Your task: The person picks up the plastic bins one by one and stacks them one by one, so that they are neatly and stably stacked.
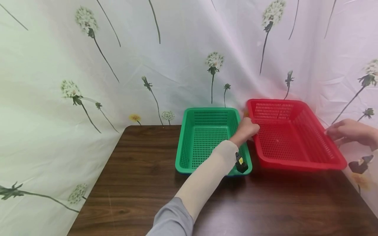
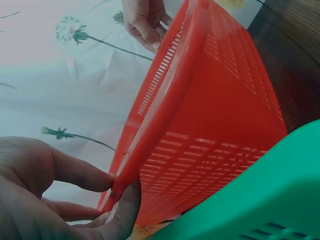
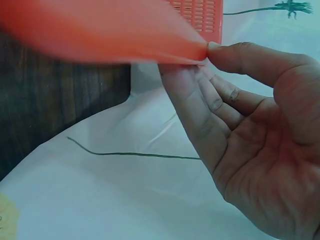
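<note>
Both hands hold a red plastic basket (image 1: pixel 277 141) with slotted walls, at the right of the head view. My left hand (image 1: pixel 245 128) pinches its left rim; in the left wrist view, the thumb and fingers (image 2: pixel 82 172) close on the red rim. On the opposite rim is my right hand (image 1: pixel 349 132), its thumb above and fingers underneath in the right wrist view, where the hand (image 3: pixel 260 115) shows its palm. Beside the red basket stands a green basket (image 1: pixel 180 144) of similar make, and my left forearm crosses over its near right corner.
Below is a dark brown wooden table (image 1: pixel 133 183), its right edge running under the red basket. A white cloth with printed dandelions (image 1: pixel 165 65) hangs behind the table and along its sides. A bluish rim peeks out beneath the green basket.
</note>
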Motion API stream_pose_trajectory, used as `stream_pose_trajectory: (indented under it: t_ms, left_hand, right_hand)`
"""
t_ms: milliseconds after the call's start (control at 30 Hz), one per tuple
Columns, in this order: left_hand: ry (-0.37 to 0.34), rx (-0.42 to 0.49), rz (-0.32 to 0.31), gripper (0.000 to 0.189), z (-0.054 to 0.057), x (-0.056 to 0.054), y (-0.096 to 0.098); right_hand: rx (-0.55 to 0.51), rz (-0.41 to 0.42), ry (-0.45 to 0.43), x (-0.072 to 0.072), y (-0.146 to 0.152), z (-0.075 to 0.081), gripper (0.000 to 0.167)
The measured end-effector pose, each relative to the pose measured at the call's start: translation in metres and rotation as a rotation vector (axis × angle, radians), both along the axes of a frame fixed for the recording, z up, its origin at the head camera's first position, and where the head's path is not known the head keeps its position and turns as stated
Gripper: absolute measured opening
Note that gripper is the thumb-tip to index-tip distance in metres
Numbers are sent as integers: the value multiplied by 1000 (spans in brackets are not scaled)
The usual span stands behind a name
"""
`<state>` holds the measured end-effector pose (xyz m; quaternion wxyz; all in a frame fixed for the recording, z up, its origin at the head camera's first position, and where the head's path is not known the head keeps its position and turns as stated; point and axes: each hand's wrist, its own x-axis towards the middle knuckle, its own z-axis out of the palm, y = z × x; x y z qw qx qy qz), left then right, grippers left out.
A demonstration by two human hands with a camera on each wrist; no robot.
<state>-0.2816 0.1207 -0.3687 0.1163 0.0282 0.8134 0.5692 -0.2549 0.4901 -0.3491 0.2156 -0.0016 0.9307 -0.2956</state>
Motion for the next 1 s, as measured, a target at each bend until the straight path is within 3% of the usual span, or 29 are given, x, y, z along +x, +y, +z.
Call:
stream_pose_trajectory:
  t_ms: [400,800,1000]
  left_hand:
    - [-2,110,7,10,16,-6,-15]
    - [8,203,-39,33,38,-9,-37]
    - [10,208,-59,43,52,-10,-55]
  right_hand:
    - [-81,-55,81,1,-3,11,50]
    - [-170,-132,97,0,-15,25,54]
    - [-179,-119,120,1,-29,29,63]
